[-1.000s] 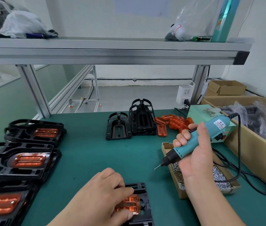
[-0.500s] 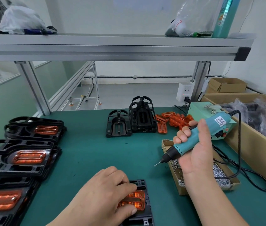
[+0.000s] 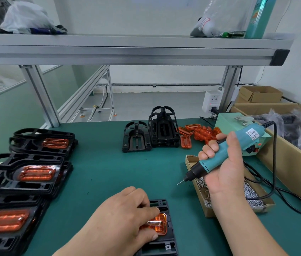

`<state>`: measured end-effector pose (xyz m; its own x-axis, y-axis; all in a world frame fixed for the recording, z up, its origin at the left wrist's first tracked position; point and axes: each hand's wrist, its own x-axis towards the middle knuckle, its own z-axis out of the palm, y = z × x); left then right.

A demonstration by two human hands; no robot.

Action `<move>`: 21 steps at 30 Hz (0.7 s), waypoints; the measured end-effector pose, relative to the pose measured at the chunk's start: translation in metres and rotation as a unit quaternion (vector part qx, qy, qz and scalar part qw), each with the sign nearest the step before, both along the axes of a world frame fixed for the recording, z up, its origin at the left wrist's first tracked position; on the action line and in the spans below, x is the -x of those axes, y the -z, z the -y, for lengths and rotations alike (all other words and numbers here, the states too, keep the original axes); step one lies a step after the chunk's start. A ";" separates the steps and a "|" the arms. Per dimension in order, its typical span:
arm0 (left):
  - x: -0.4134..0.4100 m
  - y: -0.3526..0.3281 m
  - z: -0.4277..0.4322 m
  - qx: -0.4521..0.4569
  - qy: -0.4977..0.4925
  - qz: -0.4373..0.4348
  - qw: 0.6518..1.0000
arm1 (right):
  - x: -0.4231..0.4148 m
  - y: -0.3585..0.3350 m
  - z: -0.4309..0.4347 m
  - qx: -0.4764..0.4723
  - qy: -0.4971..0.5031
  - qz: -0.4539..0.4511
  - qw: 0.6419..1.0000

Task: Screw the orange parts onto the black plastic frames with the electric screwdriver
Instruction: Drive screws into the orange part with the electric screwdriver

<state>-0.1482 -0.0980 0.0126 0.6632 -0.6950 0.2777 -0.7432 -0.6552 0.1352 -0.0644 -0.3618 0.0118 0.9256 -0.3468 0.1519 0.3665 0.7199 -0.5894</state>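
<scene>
Fingers of the left hand (image 3: 125,217) pinched an orange part (image 3: 158,224) onto a black frame (image 3: 162,246) low on the worktop (image 3: 109,172); the right hand (image 3: 225,170) gripped the raised electric screwdriver (image 3: 227,150). Finished stacks (image 3: 35,174) lay left; bare frames (image 3: 164,126) waited.

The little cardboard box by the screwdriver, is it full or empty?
Not empty. The box holds a loose layer of silver screws below its rim.

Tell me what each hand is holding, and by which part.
Right hand grips the electric screwdriver around its teal body. Left hand pinches the orange part by its edges, on the black frame.
</scene>
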 end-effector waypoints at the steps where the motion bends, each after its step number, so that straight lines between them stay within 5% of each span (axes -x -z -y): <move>1: 0.000 0.000 0.000 0.000 0.001 0.001 1.000 | 0.000 0.000 0.000 0.001 -0.001 0.000 1.000; 13: -0.002 0.003 0.002 -0.007 0.008 -0.012 1.000 | -0.003 0.002 0.001 0.001 -0.007 0.000 1.000; 21: -0.005 0.001 -0.010 0.199 -0.088 -0.181 0.959 | -0.003 0.002 0.002 -0.009 -0.007 -0.004 1.000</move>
<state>-0.1436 -0.0883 0.0120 0.8636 -0.4502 0.2267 -0.4827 -0.6090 0.6294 -0.0616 -0.3638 0.0098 0.9311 -0.3372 0.1391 0.3526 0.7348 -0.5794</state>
